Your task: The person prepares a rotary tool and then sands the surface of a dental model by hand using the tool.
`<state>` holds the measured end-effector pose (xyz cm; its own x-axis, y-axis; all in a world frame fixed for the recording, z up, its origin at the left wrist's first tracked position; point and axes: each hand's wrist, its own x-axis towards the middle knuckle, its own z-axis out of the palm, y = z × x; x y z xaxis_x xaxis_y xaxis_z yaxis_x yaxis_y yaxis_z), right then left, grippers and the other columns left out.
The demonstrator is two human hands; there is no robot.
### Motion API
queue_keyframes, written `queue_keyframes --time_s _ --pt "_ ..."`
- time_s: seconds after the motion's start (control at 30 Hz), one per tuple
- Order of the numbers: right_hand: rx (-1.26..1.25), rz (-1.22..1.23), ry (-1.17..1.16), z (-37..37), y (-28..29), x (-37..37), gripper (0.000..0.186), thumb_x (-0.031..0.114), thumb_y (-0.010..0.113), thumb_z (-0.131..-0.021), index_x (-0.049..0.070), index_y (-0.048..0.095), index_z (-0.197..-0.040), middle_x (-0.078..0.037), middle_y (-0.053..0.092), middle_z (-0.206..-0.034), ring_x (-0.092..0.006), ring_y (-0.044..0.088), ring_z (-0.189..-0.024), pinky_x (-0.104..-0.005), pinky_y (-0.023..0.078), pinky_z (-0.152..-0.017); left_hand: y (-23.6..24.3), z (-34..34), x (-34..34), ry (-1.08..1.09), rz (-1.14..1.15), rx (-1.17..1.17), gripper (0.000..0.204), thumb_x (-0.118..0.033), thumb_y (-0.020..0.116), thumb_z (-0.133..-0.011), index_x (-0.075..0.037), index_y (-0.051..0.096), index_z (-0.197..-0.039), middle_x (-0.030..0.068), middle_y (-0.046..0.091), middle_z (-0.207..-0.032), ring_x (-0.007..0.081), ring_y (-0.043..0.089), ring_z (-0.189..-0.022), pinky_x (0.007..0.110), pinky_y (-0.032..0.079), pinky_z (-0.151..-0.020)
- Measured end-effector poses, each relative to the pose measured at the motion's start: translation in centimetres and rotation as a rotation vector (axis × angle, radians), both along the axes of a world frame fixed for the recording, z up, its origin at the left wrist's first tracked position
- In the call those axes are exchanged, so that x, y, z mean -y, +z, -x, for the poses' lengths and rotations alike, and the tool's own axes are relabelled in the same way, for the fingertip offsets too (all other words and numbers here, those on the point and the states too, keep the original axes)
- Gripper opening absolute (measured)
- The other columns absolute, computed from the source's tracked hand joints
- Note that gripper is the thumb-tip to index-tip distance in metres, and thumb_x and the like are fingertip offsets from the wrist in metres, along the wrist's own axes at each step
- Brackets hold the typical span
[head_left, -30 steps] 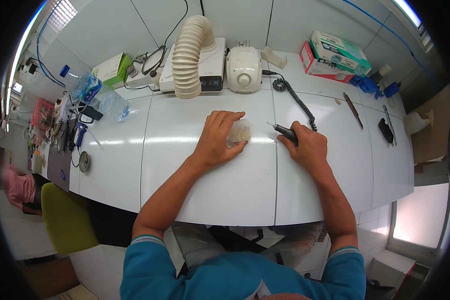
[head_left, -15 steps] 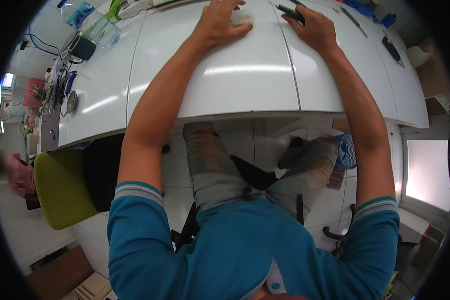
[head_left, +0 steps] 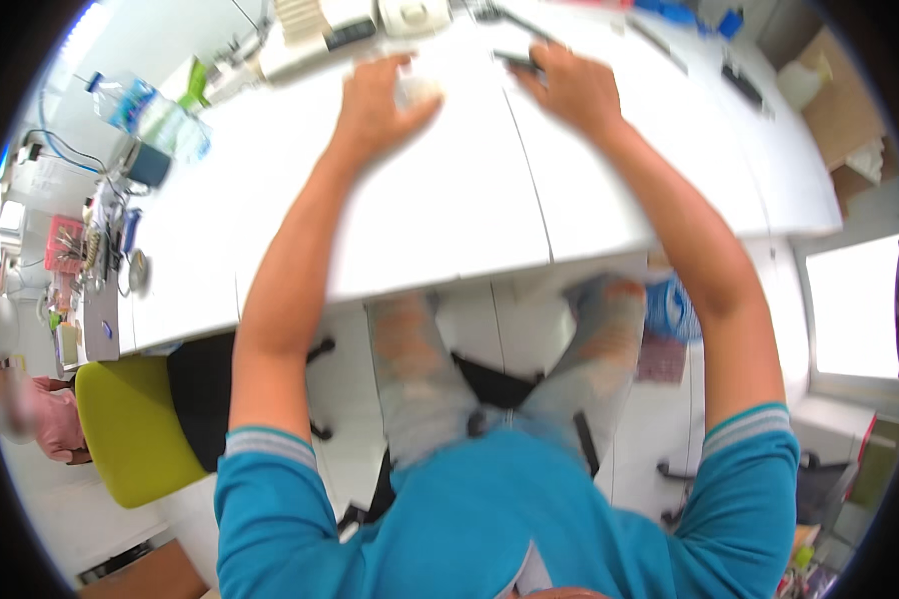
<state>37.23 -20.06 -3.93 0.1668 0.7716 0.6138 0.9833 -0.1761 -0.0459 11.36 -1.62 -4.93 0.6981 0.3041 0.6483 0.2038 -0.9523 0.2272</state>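
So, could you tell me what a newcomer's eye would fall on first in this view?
Probably the two bare forearms stretched up across the white table. The left hand cups a small pale object near the far edge, and the right hand holds a dark slim tool beside it. After that, the lime-green chair at lower left stands out.

White table (head_left: 449,220), seemingly dark tool (head_left: 517,62)

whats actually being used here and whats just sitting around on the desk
In hand:
left hand over a small pale object
right hand on a dark tool

Lying about:
plastic bottles
cardboard box
yellow-green chair
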Motion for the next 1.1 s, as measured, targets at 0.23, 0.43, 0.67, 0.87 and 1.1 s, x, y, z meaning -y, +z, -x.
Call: queue_keyframes --time_s 0.23,0.43,0.67,0.87,1.1 --pt "0.031 0.029 0.063 1.3 1.5 1.2 0.043 0.05 0.081 -0.098 0.009 0.069 -0.1 -0.009 0.064 -0.085 -0.033 0.068 -0.071 -0.0464 0.052 -0.066 2.0 1.9 2.6 0.031 0.192 -0.093 0.074 -0.036 0.088 -0.083 -0.007 0.063 -0.146 0.0129 0.068 -0.13 0.0336 0.058 -0.125 0.049 0.043 -0.107" --pt "-0.057 0.083 0.1 0.7 1.6 0.4 0.034 0.039 0.082 -0.099 0.008 0.074 -0.111 -0.008 0.059 -0.094 -0.0273 0.061 -0.085 -0.0419 0.049 -0.076 2.6 1.5 2.1 0.027 0.274 -0.123 0.074 -0.027 0.089 -0.083 -0.006 0.062 -0.149 0.0137 0.069 -0.133 0.0326 0.058 -0.129 0.047 0.041 -0.114" --pt "-0.041 0.092 0.084 -0.2 1.4 0.0 0.046 0.033 0.083 -0.098 0.009 0.076 -0.137 -0.008 0.057 -0.097 -0.0262 0.059 -0.092 -0.0431 0.048 -0.08 2.5 0.9 1.6 0.005 0.278 -0.112 0.07 -0.029 0.086 -0.086 -0.005 0.061 -0.147 0.0126 0.066 -0.13 0.0311 0.056 -0.128 0.045 0.041 -0.109" --pt "0.052 -0.022 0.159 4.2 7.5 4.8 0.056 0.026 0.086 -0.094 0.007 0.072 -0.145 -0.012 0.063 -0.113 -0.0308 0.061 -0.106 -0.0435 0.05 -0.091 2.0 0.5 2.2 -0.027 0.309 -0.08 0.071 -0.024 0.088 -0.085 -0.005 0.062 -0.148 0.0141 0.067 -0.13 0.0334 0.058 -0.127 0.046 0.042 -0.112" --pt "-1.511 0.803 0.906 6.6 5.1 25.5 0.061 0.042 0.081 -0.101 -0.002 0.073 -0.143 -0.021 0.082 -0.111 -0.0333 0.079 -0.102 -0.0412 0.06 -0.097 2.1 1.8 2.3 0.027 0.328 -0.146 0.071 -0.028 0.087 -0.086 -0.006 0.06 -0.148 0.0144 0.066 -0.132 0.0337 0.055 -0.13 0.046 0.041 -0.116"
